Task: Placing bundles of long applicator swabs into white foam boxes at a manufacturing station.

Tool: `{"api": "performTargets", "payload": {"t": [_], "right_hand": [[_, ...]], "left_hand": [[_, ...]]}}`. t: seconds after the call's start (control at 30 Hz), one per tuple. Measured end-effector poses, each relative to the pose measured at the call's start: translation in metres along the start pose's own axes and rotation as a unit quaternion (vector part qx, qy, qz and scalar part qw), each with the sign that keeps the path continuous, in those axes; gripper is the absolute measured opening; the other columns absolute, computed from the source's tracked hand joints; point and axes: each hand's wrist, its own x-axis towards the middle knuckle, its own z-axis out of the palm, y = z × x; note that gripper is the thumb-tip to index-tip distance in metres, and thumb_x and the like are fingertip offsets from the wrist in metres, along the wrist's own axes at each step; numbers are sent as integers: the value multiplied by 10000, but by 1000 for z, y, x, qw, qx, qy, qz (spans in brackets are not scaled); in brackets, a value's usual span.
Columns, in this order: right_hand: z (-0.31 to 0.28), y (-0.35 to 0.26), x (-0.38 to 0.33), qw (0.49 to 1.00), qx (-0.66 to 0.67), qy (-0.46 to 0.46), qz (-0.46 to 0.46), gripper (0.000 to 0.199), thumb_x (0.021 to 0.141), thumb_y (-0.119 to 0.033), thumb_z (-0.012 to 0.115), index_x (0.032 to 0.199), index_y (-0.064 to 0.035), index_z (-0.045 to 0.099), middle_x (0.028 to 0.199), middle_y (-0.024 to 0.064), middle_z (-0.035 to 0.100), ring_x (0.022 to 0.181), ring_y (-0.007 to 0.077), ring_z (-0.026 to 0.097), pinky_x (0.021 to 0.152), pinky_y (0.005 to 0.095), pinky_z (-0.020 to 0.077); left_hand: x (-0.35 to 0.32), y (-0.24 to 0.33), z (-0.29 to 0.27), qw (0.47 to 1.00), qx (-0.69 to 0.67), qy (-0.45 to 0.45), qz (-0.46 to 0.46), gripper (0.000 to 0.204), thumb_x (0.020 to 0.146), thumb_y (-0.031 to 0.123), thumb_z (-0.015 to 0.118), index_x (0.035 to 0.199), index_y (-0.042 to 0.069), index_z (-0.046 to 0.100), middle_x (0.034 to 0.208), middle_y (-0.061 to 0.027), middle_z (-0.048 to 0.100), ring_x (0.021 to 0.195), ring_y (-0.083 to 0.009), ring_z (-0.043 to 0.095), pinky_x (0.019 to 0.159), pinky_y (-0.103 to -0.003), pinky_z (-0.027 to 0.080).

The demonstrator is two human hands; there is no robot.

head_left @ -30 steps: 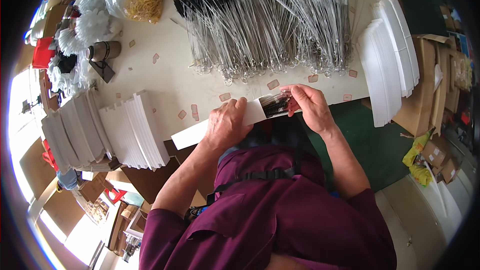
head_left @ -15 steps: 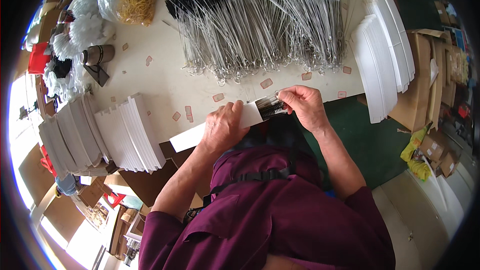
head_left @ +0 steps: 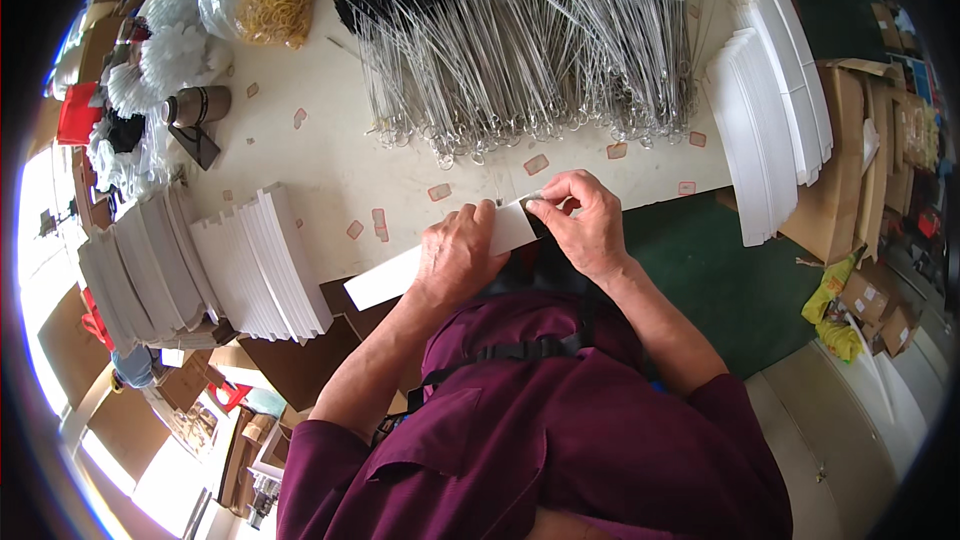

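A long narrow white box lies at a slant over the table's front edge. My left hand is wrapped around it near its right end. At that end my right hand pinches the tips of a bundle of wire brushes, with thumb and forefinger close to the box's mouth. Most of the bundle is hidden inside the box and behind my fingers. Beyond both hands, a large pile of wire-handled brushes covers the back of the table, their loop ends toward me; some have black bristles, others pale.
Flat white boxes stand stacked at the left edge, and more white boxes at the right. A bag of yellow rubber bands, a steel cup and clear plastic bags sit at the back left. Cardboard cartons stand right of the table.
The brushes, which stuck out of the box's right end, have slid almost wholly inside. My right hand has moved left, up against the box's mouth. My left hand keeps its grip.
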Motion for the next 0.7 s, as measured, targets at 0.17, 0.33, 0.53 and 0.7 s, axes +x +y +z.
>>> {"api": "performTargets", "payload": {"t": [0.17, 0.33, 0.53, 0.7], "right_hand": [[7, -1, -11, 997, -45, -25, -50, 183, 927, -169, 726, 1005, -4, 714, 1136, 152, 686, 940, 287, 674, 797, 377, 566], [8, 3, -21, 995, 10, -88, -48, 286, 997, -233, 654, 1168, -11, 710, 1412, 203, 561, 1244, 335, 579, 1023, 395, 485], [-11, -7, -23, 986, 118, -112, 29, 289, 1041, -157, 575, 1272, -8, 666, 1207, 181, 691, 988, 184, 695, 855, 299, 551], [-27, -10, -19, 960, 152, -213, 97, 295, 1045, -132, 554, 1293, -12, 656, 910, 120, 749, 816, 151, 693, 775, 293, 549]], "left_hand": [[0, 0, 7, 1000, -11, 8, -18, 480, 739, 229, 804, 1107, 21, 576, 904, -158, 678, 821, -348, 702, 701, -463, 565], [-1, 0, 7, 996, -50, -6, -69, 580, 769, 363, 835, 1160, 19, 579, 967, -180, 711, 866, -352, 722, 731, -465, 577], [-1, 1, -2, 995, -78, -35, -46, 829, 726, 432, 869, 1368, 53, 507, 1051, -206, 720, 937, -353, 732, 805, -452, 583], [-4, 5, -9, 988, -124, -69, -56, 853, 752, 436, 851, 1427, 94, 458, 1067, -205, 717, 951, -369, 727, 808, -458, 583]]}}
